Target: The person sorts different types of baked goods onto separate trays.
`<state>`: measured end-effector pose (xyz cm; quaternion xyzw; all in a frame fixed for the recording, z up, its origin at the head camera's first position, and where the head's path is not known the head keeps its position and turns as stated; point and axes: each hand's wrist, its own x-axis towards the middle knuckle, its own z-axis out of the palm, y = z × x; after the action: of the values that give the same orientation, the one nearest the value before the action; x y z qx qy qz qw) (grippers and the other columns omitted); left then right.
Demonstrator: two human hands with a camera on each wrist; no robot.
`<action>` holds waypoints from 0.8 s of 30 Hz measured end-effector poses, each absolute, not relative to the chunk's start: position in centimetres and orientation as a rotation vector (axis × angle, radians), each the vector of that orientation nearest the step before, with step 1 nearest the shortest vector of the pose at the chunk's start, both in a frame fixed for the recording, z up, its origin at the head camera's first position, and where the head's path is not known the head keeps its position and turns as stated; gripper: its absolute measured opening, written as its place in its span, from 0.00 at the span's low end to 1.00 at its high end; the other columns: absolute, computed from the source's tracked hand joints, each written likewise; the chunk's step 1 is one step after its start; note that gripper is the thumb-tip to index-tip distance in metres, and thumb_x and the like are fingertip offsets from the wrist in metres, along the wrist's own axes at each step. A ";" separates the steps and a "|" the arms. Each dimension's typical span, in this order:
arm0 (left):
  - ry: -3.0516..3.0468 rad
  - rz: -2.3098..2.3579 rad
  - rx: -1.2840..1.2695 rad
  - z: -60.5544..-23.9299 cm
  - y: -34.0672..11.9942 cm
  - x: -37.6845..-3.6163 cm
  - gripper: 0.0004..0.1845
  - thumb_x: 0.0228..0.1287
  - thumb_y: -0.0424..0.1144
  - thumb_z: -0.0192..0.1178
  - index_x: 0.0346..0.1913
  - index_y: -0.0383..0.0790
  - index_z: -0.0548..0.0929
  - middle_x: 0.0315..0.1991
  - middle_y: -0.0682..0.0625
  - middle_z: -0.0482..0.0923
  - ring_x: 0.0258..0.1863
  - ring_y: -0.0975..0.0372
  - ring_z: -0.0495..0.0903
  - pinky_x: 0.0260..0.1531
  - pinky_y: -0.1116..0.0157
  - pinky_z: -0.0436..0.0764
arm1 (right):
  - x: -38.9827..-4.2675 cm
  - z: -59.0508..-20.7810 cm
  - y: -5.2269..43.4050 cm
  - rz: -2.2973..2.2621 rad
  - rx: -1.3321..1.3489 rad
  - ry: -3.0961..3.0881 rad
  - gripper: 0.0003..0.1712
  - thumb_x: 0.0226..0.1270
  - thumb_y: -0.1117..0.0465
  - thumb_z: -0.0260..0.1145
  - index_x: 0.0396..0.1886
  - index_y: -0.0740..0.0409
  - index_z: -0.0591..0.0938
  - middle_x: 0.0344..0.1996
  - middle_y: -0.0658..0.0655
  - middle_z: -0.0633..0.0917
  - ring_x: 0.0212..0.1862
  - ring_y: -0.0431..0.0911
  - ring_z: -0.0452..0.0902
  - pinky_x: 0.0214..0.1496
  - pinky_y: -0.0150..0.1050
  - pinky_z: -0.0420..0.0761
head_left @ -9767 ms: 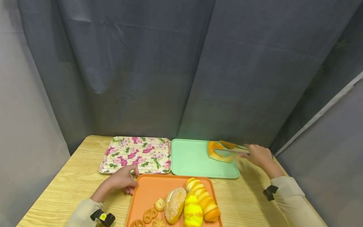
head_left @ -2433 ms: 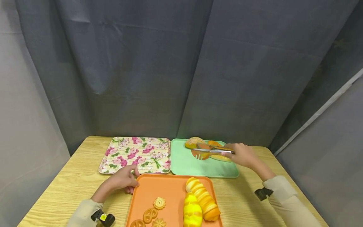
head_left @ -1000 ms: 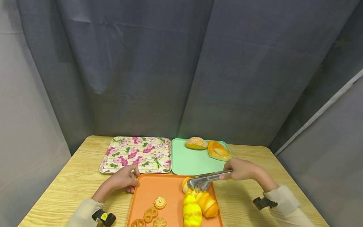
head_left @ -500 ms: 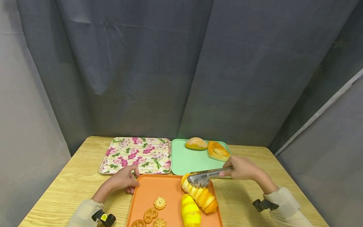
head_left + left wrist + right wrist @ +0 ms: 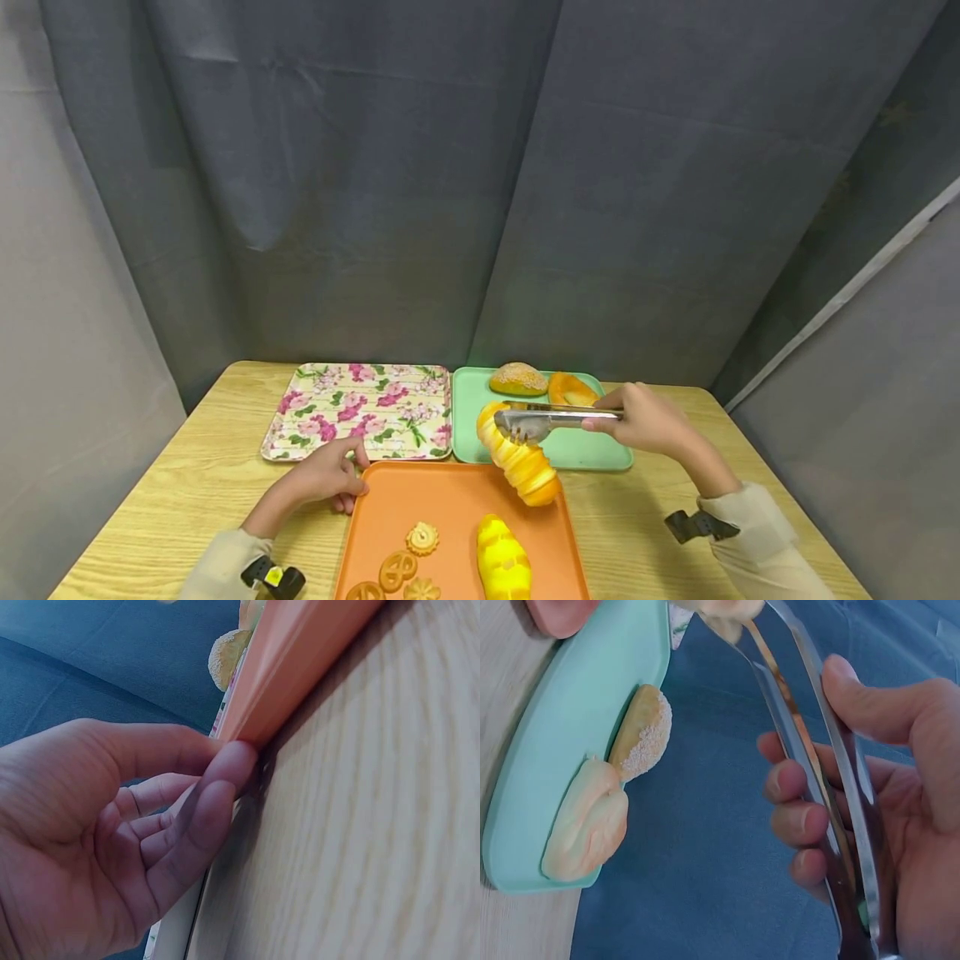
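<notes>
Lifting a ridged roll (image 5: 519, 458) in tongs (image 5: 558, 416), mid-frame above the orange tray's (image 5: 450, 508) far edge.

Right hand (image 5: 643, 419) squeezes the tongs; left hand (image 5: 324, 475), fingers curled, holds the tray's corner. Three trays on the worktop (image 5: 187, 483): orange holds three cookies (image 5: 397, 571) and one yellow loaf (image 5: 504, 567), green (image 5: 577, 450) two breads, floral (image 5: 360, 408) none.

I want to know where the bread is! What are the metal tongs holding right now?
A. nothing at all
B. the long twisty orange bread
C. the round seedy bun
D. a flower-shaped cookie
B: the tongs in the right hand pinch one end of the twisty orange bread, which hangs above the orange tray and the green tray.
</notes>
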<state>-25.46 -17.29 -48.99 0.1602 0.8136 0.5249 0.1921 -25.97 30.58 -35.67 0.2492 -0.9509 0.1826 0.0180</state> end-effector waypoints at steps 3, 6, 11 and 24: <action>2.288 1.470 0.449 -49.0 -17.3 -25.5 0.14 0.63 0.29 0.67 0.45 0.29 0.72 0.17 0.44 0.81 0.15 0.57 0.82 0.18 0.61 0.83 | -26.4 -35.7 30.1 0.549 0.690 -2.927 0.14 0.69 0.47 0.70 0.23 0.44 0.85 0.12 0.41 0.61 0.16 0.34 0.49 0.20 0.30 0.52; 2.292 1.465 0.446 -48.9 -17.3 -25.5 0.14 0.63 0.29 0.67 0.44 0.29 0.72 0.17 0.45 0.81 0.15 0.58 0.82 0.18 0.61 0.83 | -26.6 -35.7 29.5 0.524 0.580 -2.910 0.18 0.68 0.45 0.70 0.20 0.45 0.82 0.12 0.42 0.59 0.17 0.36 0.48 0.20 0.31 0.50; 2.289 1.467 0.446 -48.8 -17.3 -25.4 0.14 0.63 0.29 0.67 0.44 0.28 0.72 0.17 0.45 0.81 0.15 0.58 0.82 0.18 0.62 0.83 | -27.3 -35.8 28.0 0.566 0.360 -2.919 0.19 0.66 0.42 0.71 0.34 0.53 0.91 0.11 0.45 0.65 0.17 0.39 0.52 0.20 0.33 0.52; 2.311 1.463 0.441 -49.0 -17.2 -25.5 0.14 0.62 0.29 0.67 0.44 0.29 0.72 0.18 0.42 0.83 0.15 0.59 0.82 0.18 0.62 0.83 | -29.2 -38.8 24.9 0.679 0.052 -2.917 0.28 0.68 0.39 0.67 0.15 0.52 0.84 0.09 0.44 0.61 0.14 0.40 0.54 0.18 0.33 0.52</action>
<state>-25.46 -17.20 -49.02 0.1566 0.8197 0.5191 0.1846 -29.19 24.94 -38.84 0.0175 -0.9712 0.2260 0.0730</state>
